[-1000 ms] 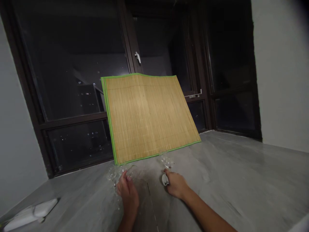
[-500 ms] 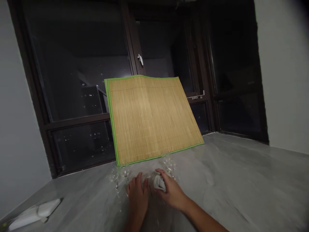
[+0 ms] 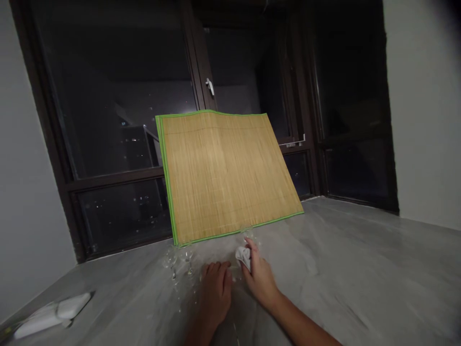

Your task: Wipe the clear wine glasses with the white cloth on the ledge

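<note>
A crumpled white cloth (image 3: 243, 257) is pinched between the thumb and fingers of my right hand (image 3: 263, 281), above the grey marbled surface. Lower and to its left, my left hand (image 3: 217, 290) has its fingers curled together; whatever may be in them is hidden. Faint glints show between the two hands, too unclear to name. Two clear stemmed glasses stand left of my left hand: one glass (image 3: 170, 262) at the outside and another glass (image 3: 187, 259) closer in. Behind my right fingertips is the rim of a further clear glass (image 3: 248, 232), partly covered.
A folded bamboo mat (image 3: 230, 178) with green edging leans against the dark-framed window (image 3: 115, 96). At the lower left lies a white wrapped bundle (image 3: 54, 317). Pale walls (image 3: 425, 115) close off both sides.
My right hand has moved up and slightly right with the cloth. My left hand has shifted right, and its spread fingers have drawn together. The two left glasses have stayed in place.
</note>
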Tool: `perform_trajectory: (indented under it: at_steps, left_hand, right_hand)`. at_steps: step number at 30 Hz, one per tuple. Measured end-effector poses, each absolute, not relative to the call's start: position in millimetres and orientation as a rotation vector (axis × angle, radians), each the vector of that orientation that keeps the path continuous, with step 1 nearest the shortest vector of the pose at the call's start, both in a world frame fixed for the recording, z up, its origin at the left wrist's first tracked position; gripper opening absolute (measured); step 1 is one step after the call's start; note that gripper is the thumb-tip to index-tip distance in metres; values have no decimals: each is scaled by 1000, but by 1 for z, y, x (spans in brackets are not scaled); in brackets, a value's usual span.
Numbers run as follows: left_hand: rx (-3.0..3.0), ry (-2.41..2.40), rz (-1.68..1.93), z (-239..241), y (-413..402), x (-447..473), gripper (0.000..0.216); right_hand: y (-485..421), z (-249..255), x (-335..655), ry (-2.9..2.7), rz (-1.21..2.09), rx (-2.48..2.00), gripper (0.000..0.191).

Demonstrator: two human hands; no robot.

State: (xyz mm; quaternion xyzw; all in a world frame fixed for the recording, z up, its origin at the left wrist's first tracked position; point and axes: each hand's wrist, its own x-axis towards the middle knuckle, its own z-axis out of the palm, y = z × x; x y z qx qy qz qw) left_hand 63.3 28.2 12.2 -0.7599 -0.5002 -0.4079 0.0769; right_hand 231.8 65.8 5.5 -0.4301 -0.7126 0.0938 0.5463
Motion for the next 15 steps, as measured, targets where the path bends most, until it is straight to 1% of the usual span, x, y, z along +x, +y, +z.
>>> perform_trajectory:
  at_steps: [4,7,11,15]
  left_hand:
    - [-2159,-1588,-1529,2,36,63,38]
    - [-1983,-1738,-1688,-6,44,63,42]
    - [-1965,-1942,-1722,-7,48,68,49]
    - [-2028,-2065,-1702,-9,46,74,57]
  right_hand:
    - [69,6,232,-1589,421,-955,71]
    - [67,3,228,-1586,607,-828,70]
    - [61,0,223,-1651,762,-729,67]
    - [60,2,222,-1585,776,-767,64]
